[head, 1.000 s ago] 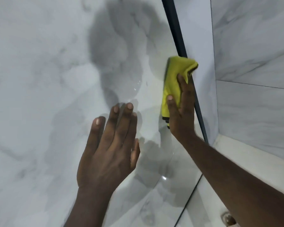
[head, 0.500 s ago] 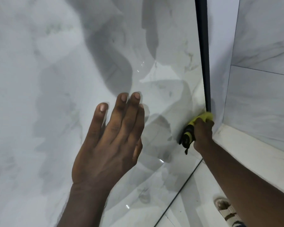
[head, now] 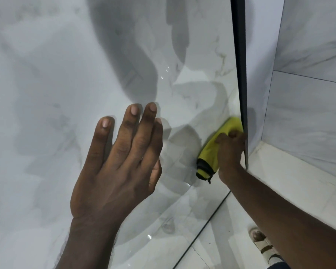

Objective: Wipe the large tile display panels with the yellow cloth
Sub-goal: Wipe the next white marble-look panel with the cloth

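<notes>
A large glossy white marble-look tile panel [head: 47, 94] fills the left and centre of the head view. My left hand [head: 116, 164] lies flat against it, fingers spread and pointing up, holding nothing. My right hand [head: 230, 150] presses a folded yellow cloth [head: 211, 154] with a black edge onto the panel's lower right, right beside the panel's black edge strip [head: 240, 65]. The fingers cover the cloth's right side.
Right of the black strip stand more grey-veined tile panels [head: 308, 103] above a white ledge [head: 299, 175]. The tiled floor [head: 211, 245] shows at the bottom, with a sandalled foot [head: 264, 243] near the bottom right.
My right hand swept the cloth down along the black strip from upper panel to low near the ledge; since half a second ago more cloth shows. My left hand stayed flat.
</notes>
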Action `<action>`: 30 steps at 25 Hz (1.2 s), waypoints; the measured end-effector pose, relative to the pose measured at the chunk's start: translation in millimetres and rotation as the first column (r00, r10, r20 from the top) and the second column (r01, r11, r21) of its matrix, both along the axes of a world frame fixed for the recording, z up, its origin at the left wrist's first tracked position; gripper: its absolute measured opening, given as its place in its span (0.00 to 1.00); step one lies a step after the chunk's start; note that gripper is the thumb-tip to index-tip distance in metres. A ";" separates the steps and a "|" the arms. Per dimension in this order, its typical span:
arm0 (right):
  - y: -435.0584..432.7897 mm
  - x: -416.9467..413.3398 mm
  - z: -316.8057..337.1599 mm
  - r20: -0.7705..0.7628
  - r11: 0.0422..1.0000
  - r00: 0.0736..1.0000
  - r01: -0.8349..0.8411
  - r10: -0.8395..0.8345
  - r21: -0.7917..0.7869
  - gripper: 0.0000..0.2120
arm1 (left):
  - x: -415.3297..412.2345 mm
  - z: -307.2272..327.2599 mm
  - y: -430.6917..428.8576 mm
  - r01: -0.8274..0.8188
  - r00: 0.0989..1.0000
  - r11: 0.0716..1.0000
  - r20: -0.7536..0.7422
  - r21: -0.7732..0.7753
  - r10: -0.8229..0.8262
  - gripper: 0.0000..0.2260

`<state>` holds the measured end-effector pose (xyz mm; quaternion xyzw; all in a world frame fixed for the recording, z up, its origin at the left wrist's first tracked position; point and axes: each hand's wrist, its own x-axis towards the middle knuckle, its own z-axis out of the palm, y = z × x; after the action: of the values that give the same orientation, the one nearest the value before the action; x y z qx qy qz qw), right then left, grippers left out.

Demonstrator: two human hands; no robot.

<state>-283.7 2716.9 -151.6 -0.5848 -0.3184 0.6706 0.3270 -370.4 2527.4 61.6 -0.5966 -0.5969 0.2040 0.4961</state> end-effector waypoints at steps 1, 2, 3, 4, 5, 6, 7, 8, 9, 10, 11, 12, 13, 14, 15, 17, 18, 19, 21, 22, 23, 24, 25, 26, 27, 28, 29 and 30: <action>0.5 -3.0 16.6 -0.032 0.980 0.997 0.080 -0.075 0.184 0.14 | -0.7 0.6 0.5 0.004 1.000 1.000 0.002 -0.002 -0.004 0.32; 2.1 -5.4 31.9 -0.045 0.927 0.992 0.130 -0.122 0.351 0.15 | -0.9 0.9 0.3 0.008 1.000 1.000 0.006 -0.005 -0.008 0.33; 5.1 -6.9 37.2 -0.058 0.872 0.989 0.150 -0.139 0.466 0.17 | -1.5 1.4 0.1 0.012 1.000 1.000 0.006 -0.005 -0.012 0.33; 12.0 -8.9 23.4 -0.043 0.847 0.986 0.160 -0.161 0.507 0.20 | -1.5 1.8 -0.3 0.015 1.000 1.000 0.002 -0.002 -0.015 0.33; 19.4 -9.8 7.7 -0.017 0.893 0.986 0.159 -0.167 0.422 0.24 | -1.0 1.9 -0.6 0.016 1.000 1.000 -0.003 0.003 -0.016 0.33; 18.7 -5.0 2.3 -0.033 0.965 0.987 0.160 -0.157 0.207 0.29 | 0.0 1.5 -0.9 0.016 1.000 1.000 -0.004 0.010 -0.016 0.33; 6.0 0.1 0.3 -0.024 0.990 0.990 0.137 -0.138 -0.036 0.34 | 0.6 1.3 -1.1 0.018 1.000 1.000 0.000 0.017 -0.018 0.33; -11.7 1.4 3.9 -0.056 0.979 0.993 0.095 -0.107 -0.181 0.34 | 0.4 1.6 -0.6 0.021 1.000 1.000 0.002 0.018 -0.021 0.33; -29.9 0.3 20.7 -0.051 0.993 0.999 0.008 -0.014 -0.120 0.30 | 0.2 2.1 0.2 0.019 1.000 1.000 0.000 0.014 -0.019 0.33; -46.0 -4.5 41.8 -0.084 0.996 0.995 -0.051 0.057 0.068 0.22 | -0.1 2.8 1.0 0.018 1.000 1.000 -0.002 0.009 -0.018 0.32; -56.2 -6.8 62.9 -0.137 0.955 0.988 -0.025 0.068 0.295 0.18 | -0.2 3.1 1.6 0.022 1.000 1.000 0.006 0.004 -0.022 0.31; -55.7 -5.9 86.9 -0.198 0.875 0.979 0.060 0.042 0.481 0.17 | 0.8 3.1 1.1 0.026 0.999 1.000 0.028 0.003 -0.026 0.31; -46.1 -3.8 102.1 -0.208 0.773 0.978 0.134 -0.004 0.620 0.18 | 1.0 2.9 0.2 0.026 0.999 1.000 0.045 0.004 -0.027 0.30; -32.6 -5.6 95.2 -0.196 0.696 0.979 0.173 -0.047 0.697 0.19 | 0.5 2.7 -0.5 0.022 0.999 1.000 0.047 0.003 -0.022 0.31; -15.0 -8.7 81.0 -0.148 0.699 0.984 0.171 -0.094 0.694 0.20 | 0.0 3.1 -1.0 0.016 0.999 1.000 0.044 -0.001 -0.016 0.31; -3.3 -2.2 67.8 -0.048 0.900 0.990 0.144 -0.136 0.411 0.27 | 0.2 2.9 -2.4 0.010 0.999 1.000 0.047 -0.007 -0.010 0.32; -15.3 3.0 73.1 -0.046 0.952 0.992 0.123 -0.114 0.281 0.28 | 0.0 2.8 -2.5 0.013 0.998 1.000 0.054 -0.003 -0.013 0.32; -34.5 4.6 88.3 -0.041 0.941 0.997 0.079 -0.069 0.330 0.26 | 0.2 3.4 -2.0 0.015 0.998 1.000 0.057 0.001 -0.015 0.31; -61.7 2.4 114.5 -0.141 0.758 0.989 0.051 0.055 0.650 0.22 | 0.4 3.6 -1.0 0.020 0.998 1.000 0.052 0.002 -0.020 0.31; -58.3 4.0 126.8 -0.188 0.629 0.976 0.076 0.112 0.774 0.22 | 1.1 3.4 -1.7 0.023 0.998 1.000 0.056 0.000 -0.023 0.30; -44.7 1.2 129.4 -0.196 0.540 0.974 0.105 0.113 0.835 0.21 | 0.6 3.4 -2.2 0.024 0.998 1.000 0.059 -0.002 -0.024 0.30; -32.2 -5.0 118.0 -0.181 0.528 0.981 0.121 0.064 0.841 0.21 | 0.1 2.9 -2.2 0.020 0.998 1.000 0.058 -0.001 -0.020 0.30; -20.0 -10.0 97.4 -0.160 0.606 0.987 0.139 -0.019 0.783 0.22 | -0.2 1.8 -1.5 0.017 0.998 1.000 0.055 0.002 -0.017 0.30; -13.2 -10.1 75.8 -0.143 0.746 0.986 0.158 -0.085 0.647 0.24 | -0.3 0.7 -0.9 0.018 0.998 1.000 0.055 0.005 -0.018 0.30; -18.1 -6.3 62.2 -0.123 0.891 0.986 0.156 -0.113 0.427 0.26 | 0.2 0.4 -1.4 0.018 0.998 1.000 0.060 0.008 -0.018 0.30; -32.7 -2.6 59.2 -0.110 0.967 0.990 0.114 -0.091 0.226 0.25 | 0.1 1.2 -1.3 0.021 0.998 1.000 0.061 0.011 -0.021 0.30; -46.5 -2.4 62.9 -0.102 0.984 0.994 0.056 -0.039 0.170 0.20 | -0.4 2.0 -0.6 0.024 0.998 1.000 0.056 0.013 -0.024 0.29; -55.9 -2.1 72.7 -0.104 0.967 0.995 0.027 0.000 0.253 0.18 | -0.3 2.0 -0.5 0.027 0.998 1.000 0.058 0.014 -0.028 0.29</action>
<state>-285.8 2661.0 -78.9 -0.5046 -0.3804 0.6514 0.4198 -370.8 2526.9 63.6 -0.6070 -0.6041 0.1758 0.4855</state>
